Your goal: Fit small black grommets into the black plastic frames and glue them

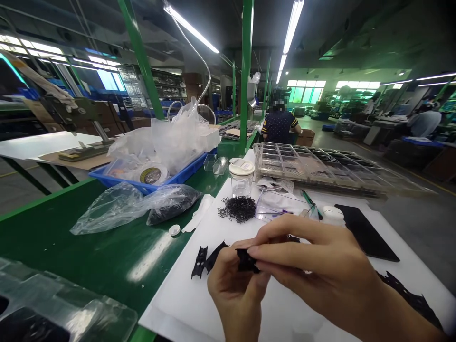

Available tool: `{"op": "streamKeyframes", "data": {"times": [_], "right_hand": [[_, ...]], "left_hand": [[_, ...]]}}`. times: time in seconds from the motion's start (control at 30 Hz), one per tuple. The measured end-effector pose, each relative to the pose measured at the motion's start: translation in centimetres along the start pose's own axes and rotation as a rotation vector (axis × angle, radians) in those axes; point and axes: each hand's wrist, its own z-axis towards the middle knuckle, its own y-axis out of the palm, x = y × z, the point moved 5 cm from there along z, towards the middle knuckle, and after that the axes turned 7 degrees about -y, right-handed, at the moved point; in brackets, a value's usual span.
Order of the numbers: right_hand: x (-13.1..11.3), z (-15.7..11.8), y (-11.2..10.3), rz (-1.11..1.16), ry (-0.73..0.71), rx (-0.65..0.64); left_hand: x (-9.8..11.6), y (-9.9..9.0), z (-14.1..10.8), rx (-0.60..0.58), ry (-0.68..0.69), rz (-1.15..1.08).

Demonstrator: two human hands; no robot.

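Between both hands, over the white work sheet (192, 304), is a small black plastic part (245, 260). My left hand (237, 289) curls its fingers and thumb around the part from below. From the right, my right hand (313, 266) pinches at the same part; its fingertips cover one side of it, and whether they hold something smaller is hidden. Similar black parts (198, 262) lie on the sheet just left of my hands. Behind them sits a heap of tiny black pieces (238, 209), in front of a clear jar with a white lid (242, 173).
A blue tray (171, 179) of plastic bags and a bag of black material (173, 202) lie left on the green bench (107, 256). Clear compartment trays (313, 166) stand behind right. A black slab (366, 232) and more black strips (409, 297) are at right. A person (280, 126) sits farther back.
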Motion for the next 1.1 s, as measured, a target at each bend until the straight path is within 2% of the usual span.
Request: {"op": "streamKeyframes", "data": {"times": [0.33, 0.67, 1.1], "right_hand": [[-0.14, -0.22, 0.33, 0.024, -0.019, 0.036], [-0.26, -0.16, 0.21, 0.023, -0.017, -0.022], [-0.22, -0.13, 0.07, -0.015, -0.020, -0.025]], "left_hand": [[0.09, -0.11, 0.12, -0.052, 0.004, 0.023], [-0.21, -0.50, 0.02, -0.049, -0.019, 0.021], [-0.32, -0.62, 0.01, -0.022, -0.017, 0.055]]}}
